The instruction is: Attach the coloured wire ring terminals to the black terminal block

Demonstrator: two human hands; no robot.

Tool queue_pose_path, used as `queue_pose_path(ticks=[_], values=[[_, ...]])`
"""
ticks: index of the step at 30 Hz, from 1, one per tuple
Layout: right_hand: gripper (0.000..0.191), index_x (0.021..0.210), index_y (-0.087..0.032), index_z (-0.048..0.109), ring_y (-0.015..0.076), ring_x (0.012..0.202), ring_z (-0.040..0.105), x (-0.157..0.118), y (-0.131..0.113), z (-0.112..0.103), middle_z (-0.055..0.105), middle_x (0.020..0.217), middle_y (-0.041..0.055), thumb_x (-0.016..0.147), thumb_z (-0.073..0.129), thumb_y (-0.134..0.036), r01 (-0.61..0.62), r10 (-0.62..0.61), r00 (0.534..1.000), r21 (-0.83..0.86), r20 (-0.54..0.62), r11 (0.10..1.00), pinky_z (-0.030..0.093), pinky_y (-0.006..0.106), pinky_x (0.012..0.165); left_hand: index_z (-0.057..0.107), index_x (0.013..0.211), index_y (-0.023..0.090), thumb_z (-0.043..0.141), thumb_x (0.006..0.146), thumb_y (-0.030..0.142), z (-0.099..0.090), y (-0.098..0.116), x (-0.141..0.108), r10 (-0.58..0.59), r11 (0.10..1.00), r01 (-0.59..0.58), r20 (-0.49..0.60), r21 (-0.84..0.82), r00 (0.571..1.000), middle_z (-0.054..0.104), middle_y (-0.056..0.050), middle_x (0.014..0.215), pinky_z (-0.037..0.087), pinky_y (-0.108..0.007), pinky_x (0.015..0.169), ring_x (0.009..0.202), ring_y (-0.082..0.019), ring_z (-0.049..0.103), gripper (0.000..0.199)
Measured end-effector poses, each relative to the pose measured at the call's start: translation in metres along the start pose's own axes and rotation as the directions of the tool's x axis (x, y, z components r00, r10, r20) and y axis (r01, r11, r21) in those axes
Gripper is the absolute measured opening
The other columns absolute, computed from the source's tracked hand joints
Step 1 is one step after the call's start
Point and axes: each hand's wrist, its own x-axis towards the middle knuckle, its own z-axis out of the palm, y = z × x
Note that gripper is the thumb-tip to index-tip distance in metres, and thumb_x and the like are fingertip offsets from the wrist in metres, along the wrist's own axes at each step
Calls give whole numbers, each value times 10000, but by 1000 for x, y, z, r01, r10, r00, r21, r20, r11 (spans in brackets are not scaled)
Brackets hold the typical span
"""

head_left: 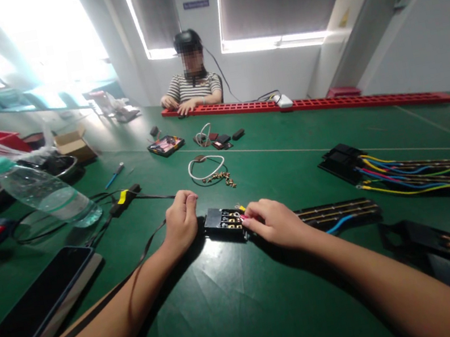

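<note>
In the middle of the green table lies a small black terminal block [217, 220] with metal screw contacts in open slots on its right half. My left hand [181, 220] is closed just left of the block, and whatever its fingers hold is hidden. At the block's right end, my right hand [272, 221] pinches a red wire end [243, 218] against the contacts. A yellow wire end shows just behind those fingertips. Partly behind my right forearm runs a black strip [344, 210] with brass-coloured rails and a blue wire.
Small brass screws [226, 177] lie beyond the block, near a white cable loop [206, 166]. Wired black assemblies [342, 163] are at right. A plastic bottle [55, 197], a phone [37, 309] and a black cable are at left. Across the table sits a person [196, 84] behind a red rail [249, 108].
</note>
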Motion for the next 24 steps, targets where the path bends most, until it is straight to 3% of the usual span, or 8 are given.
queue_pose_path(ticks=[5, 11, 17, 24], values=[[202, 892, -177, 644, 147, 773, 529, 0, -1, 0, 651, 845, 37, 971, 574, -348, -3, 3, 1000, -5, 4, 1000, 303, 264, 680, 530, 820, 208, 426, 984, 399, 1, 0, 0, 8, 1000, -8, 36, 8, 999, 507, 31, 663, 376, -262, 645, 636, -141, 497, 272], [203, 881, -177, 639, 149, 777, 533, 0, -2, -1, 655, 847, 38, 972, 573, -346, -9, 9, 1000, -7, 6, 1000, 298, 264, 676, 615, 858, 196, 488, 953, 402, 2, 0, 1, 30, 999, -31, 52, 20, 998, 597, 8, 740, 396, -274, 669, 668, -149, 523, 261], [197, 874, -176, 639, 151, 774, 534, 0, -2, -1, 658, 841, 37, 969, 575, -336, 1, -1, 1000, 0, 1, 1000, 302, 268, 675, 573, 822, 197, 455, 960, 383, 2, -1, 1, 15, 999, -16, 43, 27, 999, 566, 5, 739, 385, -281, 671, 689, -153, 515, 260], [200, 874, -177, 633, 150, 773, 532, 0, -2, 0, 658, 841, 32, 970, 572, -341, 5, -5, 1000, -3, 1, 1000, 300, 267, 674, 482, 767, 217, 680, 794, 424, 2, -4, 0, -47, 997, 44, 53, 62, 997, 427, 71, 596, 315, -253, 589, 560, -123, 394, 288]])
